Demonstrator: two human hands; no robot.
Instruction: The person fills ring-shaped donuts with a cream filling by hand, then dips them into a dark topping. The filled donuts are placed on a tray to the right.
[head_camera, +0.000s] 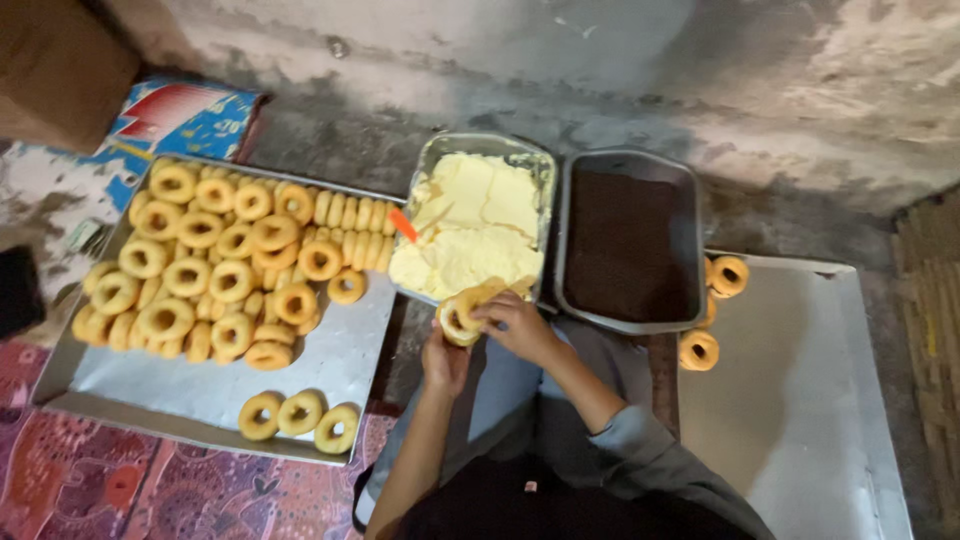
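Golden ring-shaped doughnut sits pinched between our hands, just over the metal tray of pale yellow cream, handy for dipping. Left hand cups it underneath; right hand fingers close on top, steadying it.

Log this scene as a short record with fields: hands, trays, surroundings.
left hand: holds a ring doughnut from below
right hand: on top of the same doughnut
left tray: piled with plain ring doughnuts, three apart at the front
cream pan: pale yellow cream, orange spatula stuck in it
dark pan: brown sprinkles or powder
right tray: three doughnuts at its left edge
floor: patterned mat
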